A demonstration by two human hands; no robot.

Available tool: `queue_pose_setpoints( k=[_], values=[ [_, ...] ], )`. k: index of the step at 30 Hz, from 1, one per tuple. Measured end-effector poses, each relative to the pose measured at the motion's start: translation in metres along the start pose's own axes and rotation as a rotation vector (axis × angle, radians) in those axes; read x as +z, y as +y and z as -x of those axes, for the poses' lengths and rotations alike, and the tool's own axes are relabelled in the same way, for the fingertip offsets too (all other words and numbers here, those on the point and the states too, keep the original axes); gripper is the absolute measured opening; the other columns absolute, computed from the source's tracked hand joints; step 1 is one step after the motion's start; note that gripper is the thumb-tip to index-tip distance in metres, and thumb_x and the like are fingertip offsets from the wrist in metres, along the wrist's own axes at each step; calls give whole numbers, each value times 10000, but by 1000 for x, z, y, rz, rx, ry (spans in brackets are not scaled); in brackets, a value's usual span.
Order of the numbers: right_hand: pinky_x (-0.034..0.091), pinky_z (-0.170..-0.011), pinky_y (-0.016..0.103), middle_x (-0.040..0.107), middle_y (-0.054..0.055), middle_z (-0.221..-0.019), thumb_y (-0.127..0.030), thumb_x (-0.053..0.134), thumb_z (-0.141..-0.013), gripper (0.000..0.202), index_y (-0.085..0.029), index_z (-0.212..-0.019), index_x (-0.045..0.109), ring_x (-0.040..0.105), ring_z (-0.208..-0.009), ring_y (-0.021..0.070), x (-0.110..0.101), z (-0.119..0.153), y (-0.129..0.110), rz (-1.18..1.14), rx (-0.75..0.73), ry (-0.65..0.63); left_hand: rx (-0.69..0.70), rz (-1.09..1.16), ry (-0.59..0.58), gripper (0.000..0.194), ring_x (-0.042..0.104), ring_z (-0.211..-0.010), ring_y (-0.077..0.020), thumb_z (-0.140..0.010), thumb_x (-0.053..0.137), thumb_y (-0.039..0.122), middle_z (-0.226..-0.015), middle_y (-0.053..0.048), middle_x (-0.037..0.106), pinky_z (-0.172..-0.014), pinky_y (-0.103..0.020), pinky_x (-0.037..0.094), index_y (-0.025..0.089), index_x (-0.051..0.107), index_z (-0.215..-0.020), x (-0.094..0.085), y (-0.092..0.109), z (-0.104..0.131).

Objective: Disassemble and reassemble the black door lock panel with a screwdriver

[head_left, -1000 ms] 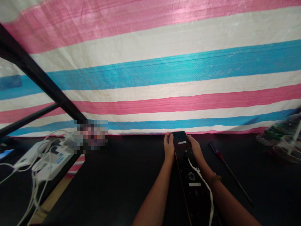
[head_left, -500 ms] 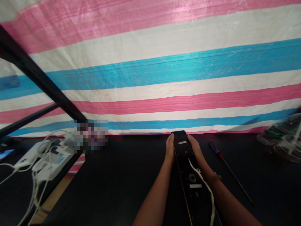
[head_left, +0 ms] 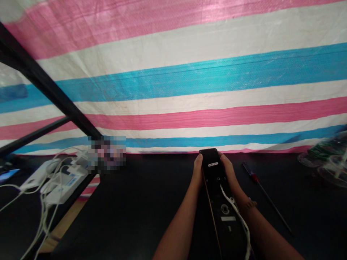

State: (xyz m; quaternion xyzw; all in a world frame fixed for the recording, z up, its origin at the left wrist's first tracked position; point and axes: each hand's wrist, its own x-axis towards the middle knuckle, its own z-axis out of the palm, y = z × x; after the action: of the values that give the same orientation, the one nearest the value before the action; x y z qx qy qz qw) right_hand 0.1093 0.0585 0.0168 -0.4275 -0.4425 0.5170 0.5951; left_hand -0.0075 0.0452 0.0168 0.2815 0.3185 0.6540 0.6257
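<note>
A long black device (head_left: pixel 217 195) with small white labels lies lengthwise between my forearms, its far end slightly raised towards the striped sheet. A white cable (head_left: pixel 235 207) comes out of its face and runs back towards me. My left hand (head_left: pixel 198 169) grips the left edge near the far end, thumb on the rim. On the opposite edge, my right hand (head_left: pixel 227 167) holds the same end. The fingers under the device are hidden.
To the right lies a screwdriver (head_left: pixel 254 177) with a long shaft. Clear plastic cups (head_left: pixel 334 169) stand at the far right. White power strips (head_left: pixel 66 186) with tangled cables are at left, beside a black metal frame (head_left: pixel 59 99).
The far end of the device has tilted up slightly, with both hands still on it. The whole view has shifted a little.
</note>
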Motion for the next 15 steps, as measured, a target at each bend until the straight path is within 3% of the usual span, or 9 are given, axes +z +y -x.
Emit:
queue_pose_setpoints(
  k=[4, 8, 15],
  values=[
    [483, -991, 416, 760, 84, -1094, -668, 686, -741, 583, -194, -1076, 753, 658, -1101, 316, 0, 2, 0, -51, -28, -31, -10, 6, -9, 679, 687, -1074, -314, -764, 677, 682, -1052, -141, 760, -961, -406, 501, 115, 719, -1135, 1, 0, 2],
    [513, -935, 387, 750, 87, -1126, -650, 662, -768, 566, -189, -1085, 746, 664, -1085, 308, 1, 4, 0, -70, -2, -50, -35, 36, -10, 692, 675, -1113, -313, -777, 653, 695, -1107, -139, 751, -990, -413, 487, 134, 704, -1180, 5, 4, 6],
    [536, -850, 387, 773, 73, -918, -664, 613, -786, 509, -213, -957, 773, 660, -1062, 327, 2, 3, -2, 57, 52, -13, -77, 21, 10, 644, 694, -1062, -321, -770, 684, 650, -1028, -120, 770, -953, -420, 516, 147, 712, -1170, 8, 8, 12]
  ],
)
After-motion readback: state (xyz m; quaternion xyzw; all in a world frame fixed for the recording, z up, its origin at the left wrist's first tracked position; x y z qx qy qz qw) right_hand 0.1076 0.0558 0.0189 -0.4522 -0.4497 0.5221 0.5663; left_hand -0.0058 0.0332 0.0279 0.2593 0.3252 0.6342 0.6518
